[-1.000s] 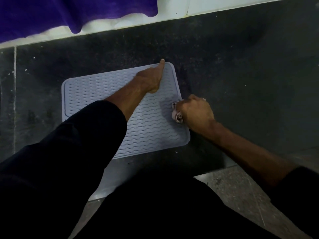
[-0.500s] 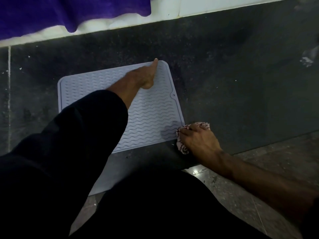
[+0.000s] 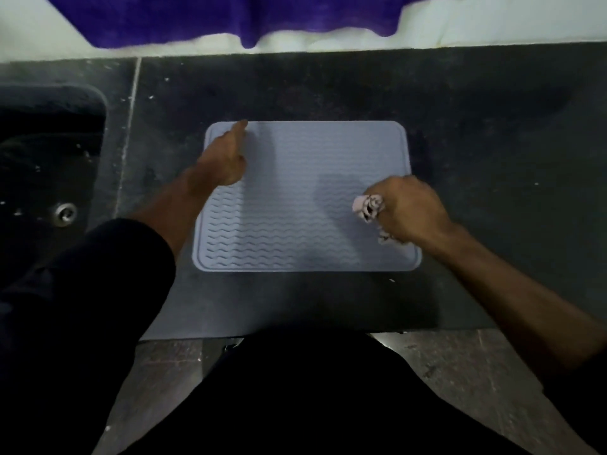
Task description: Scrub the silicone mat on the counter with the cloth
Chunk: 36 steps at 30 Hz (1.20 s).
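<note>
One fingertip of the left hand (image 3: 223, 162) pins the mat (image 3: 295, 198) flat on the tabletop (image 3: 476, 142); right hand (image 3: 410, 210) fingers clench the cloth (image 3: 368, 205) at its right edge, so hard scrubbing could skid it.

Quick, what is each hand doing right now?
Left hand: one finger outstretched, pressing the grey-blue ribbed silicone mat, gripping nothing.
Right hand: closed round the bunched, pale patterned cloth.
</note>
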### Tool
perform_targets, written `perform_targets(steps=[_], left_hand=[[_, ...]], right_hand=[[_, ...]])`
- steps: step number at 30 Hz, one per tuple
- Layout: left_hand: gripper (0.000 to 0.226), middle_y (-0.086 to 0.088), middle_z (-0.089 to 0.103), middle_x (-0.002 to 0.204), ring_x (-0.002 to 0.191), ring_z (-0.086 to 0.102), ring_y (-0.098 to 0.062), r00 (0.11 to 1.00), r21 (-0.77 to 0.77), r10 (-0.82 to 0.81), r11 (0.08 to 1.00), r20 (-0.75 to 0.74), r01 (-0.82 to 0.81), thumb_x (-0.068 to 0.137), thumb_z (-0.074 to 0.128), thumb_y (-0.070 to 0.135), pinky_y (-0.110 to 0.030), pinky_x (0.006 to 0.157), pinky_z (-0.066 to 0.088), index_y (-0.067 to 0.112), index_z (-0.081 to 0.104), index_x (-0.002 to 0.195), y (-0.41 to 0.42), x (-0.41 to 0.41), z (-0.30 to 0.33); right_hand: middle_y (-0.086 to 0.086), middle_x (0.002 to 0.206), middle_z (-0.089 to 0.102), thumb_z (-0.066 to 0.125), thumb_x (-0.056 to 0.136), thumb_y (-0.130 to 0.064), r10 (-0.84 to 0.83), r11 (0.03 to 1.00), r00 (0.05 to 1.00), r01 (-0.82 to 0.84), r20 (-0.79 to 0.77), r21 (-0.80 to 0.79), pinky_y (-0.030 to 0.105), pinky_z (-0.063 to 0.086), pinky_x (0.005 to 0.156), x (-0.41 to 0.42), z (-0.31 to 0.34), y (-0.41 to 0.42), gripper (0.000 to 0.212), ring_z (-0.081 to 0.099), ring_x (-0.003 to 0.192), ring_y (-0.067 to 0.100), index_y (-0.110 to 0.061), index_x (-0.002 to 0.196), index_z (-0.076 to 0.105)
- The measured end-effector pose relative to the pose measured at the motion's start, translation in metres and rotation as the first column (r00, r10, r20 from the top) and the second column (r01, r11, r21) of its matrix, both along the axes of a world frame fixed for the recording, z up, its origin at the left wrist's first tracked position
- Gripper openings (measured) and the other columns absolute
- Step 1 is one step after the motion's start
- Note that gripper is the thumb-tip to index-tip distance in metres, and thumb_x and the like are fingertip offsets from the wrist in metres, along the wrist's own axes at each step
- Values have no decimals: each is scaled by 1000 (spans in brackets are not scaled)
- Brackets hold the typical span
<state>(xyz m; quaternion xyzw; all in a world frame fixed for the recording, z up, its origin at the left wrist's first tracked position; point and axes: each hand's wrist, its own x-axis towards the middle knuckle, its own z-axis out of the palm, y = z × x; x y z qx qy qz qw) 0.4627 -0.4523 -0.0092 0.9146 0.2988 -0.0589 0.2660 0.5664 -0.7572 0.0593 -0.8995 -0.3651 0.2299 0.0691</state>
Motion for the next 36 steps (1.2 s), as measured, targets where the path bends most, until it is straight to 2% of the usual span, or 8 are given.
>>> perform_targets(steps=[4, 8, 14, 21, 25, 29, 31, 36], left_hand=[[71, -11, 40, 148, 132, 42, -33, 997, -23, 67, 998, 46, -66, 88, 48, -4, -38, 110, 33, 9, 19, 151, 35, -34, 6], [76, -16, 39, 148, 136, 38, -33, 996, -69, 58, 996, 73, -53, 85, 51, -7, -40, 112, 30, 4, 14, 151, 61, -48, 11], [89, -10, 40, 149, 138, 36, -26, 995, -180, 76, 982, 61, -64, 82, 49, -17, -44, 107, 39, 14, 5, 153, 83, -47, 7], [94, -3, 40, 150, 126, 50, -27, 999, -163, -22, 986, 36, 28, 82, 48, -14, -30, 87, 46, 19, -5, 153, 97, -36, 5], [97, 1, 42, 148, 120, 54, -30, 994, -116, -107, 988, -15, 105, 81, 48, -13, -33, 89, 44, 18, -9, 153, 106, -34, 0], [99, -5, 37, 151, 130, 45, -30, 976, -14, -202, 979, -86, 201, 80, 52, -9, -44, 111, 26, 17, -10, 153, 117, -35, -6], [100, -9, 39, 150, 131, 44, -30, 962, 46, -242, 967, -126, 249, 80, 56, -5, -49, 115, 16, 15, -10, 152, 121, -33, -9], [102, -19, 41, 146, 135, 37, -30, 913, 181, -357, 902, -200, 392, 78, 61, 3, -48, 115, 13, 12, -8, 152, 124, -26, -9]], right_hand=[[10, 81, 72, 64, 84, -15, 16, 992, 998, -8, -60, 124, 38, 57, 71, 2, -3, 81, 10, 68, 75, 27, -15, 84, 74], [8, 74, 69, 60, 82, -9, 54, 977, 998, -45, -39, 208, 33, 53, 64, -7, -6, 157, 15, 69, 75, 25, -15, 71, 67], [5, 82, 72, 64, 81, -8, 61, 957, 998, -59, 2, 284, 39, 58, 71, -15, -19, 227, 12, 69, 80, 23, -15, 86, 73], [6, 88, 74, 71, 81, -12, 54, 944, 997, -70, 58, 323, 40, 59, 72, -17, -35, 264, 16, 69, 80, 21, -17, 96, 74], [5, 81, 72, 70, 81, -12, 95, 948, 987, -129, 126, 291, 37, 56, 68, -20, -39, 280, 10, 67, 77, 22, -17, 90, 73], [6, 81, 71, 74, 78, -13, 118, 971, 972, -156, 202, 183, 35, 54, 66, -29, -53, 294, 13, 66, 80, 24, -16, 90, 72], [8, 88, 70, 74, 79, -17, 151, 977, 955, -184, 256, 109, 36, 51, 70, -37, -65, 297, 15, 63, 90, 26, -15, 94, 70], [17, 108, 61, 70, 82, -19, 231, 968, 902, -251, 366, 8, 39, 46, 80, -53, -76, 292, 32, 55, 103, 30, -11, 113, 64]])
